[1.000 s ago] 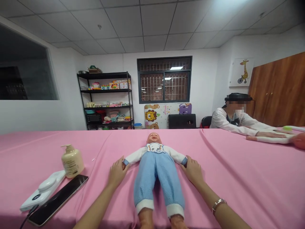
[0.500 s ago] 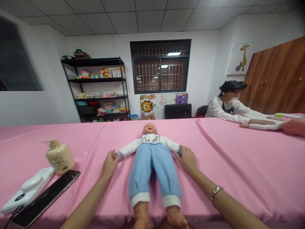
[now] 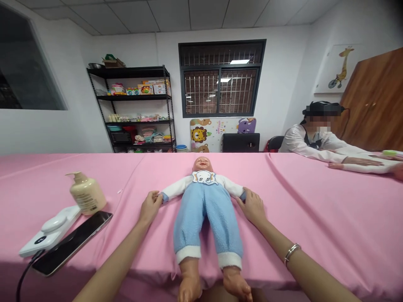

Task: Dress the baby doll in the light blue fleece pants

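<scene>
A baby doll in a blue romper with white sleeves lies on its back on the pink table cover, head away from me, bare feet hanging over the near edge. My left hand rests on the cover and touches the doll's left-side hand. My right hand lies against the doll's other hand, with a bracelet on that wrist. Neither hand visibly grips the doll.
A cream pump bottle, a white device and a dark phone with a cable lie at the left. Another person sits at the far right with hands on a second doll. Shelves stand against the back wall.
The view has dropped and shifted, showing more of the doll's feet. Both hands stay at the doll's hands, having slid slightly inward.
</scene>
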### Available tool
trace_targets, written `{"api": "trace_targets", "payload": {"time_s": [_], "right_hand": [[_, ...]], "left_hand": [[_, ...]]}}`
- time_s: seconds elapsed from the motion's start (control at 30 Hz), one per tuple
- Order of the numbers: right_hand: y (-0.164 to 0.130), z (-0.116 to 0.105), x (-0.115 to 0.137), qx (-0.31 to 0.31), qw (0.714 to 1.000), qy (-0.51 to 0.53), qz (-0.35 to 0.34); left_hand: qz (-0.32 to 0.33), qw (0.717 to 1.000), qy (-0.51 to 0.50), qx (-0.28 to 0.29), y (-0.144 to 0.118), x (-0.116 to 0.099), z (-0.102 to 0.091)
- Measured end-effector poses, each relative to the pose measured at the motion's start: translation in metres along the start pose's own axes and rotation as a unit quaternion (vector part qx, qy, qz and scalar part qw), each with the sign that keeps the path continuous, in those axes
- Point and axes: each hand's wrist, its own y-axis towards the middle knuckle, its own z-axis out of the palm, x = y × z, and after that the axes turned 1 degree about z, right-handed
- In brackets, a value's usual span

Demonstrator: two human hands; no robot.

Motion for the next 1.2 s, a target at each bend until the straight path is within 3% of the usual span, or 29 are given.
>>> {"api": "trace_targets", "payload": {"time_s": [0.37,0.63,1.2], "right_hand": [[0.005,-0.015,0.011,0.0,0.999,0.029,0.037],[0.008,-0.022,0.011,0.0,0.995,0.067,0.068],[0.008,-0.019,0.014,-0.044,0.989,0.143,0.006]], "left_hand": [[-0.006,1.0,-0.002,0.008,0.005,0.006,-0.002],[-0.01,1.0,-0.004,0.011,0.001,-0.006,-0.004],[-0.018,1.0,0.011,-0.009,-0.001,-0.009,-0.005]]}}
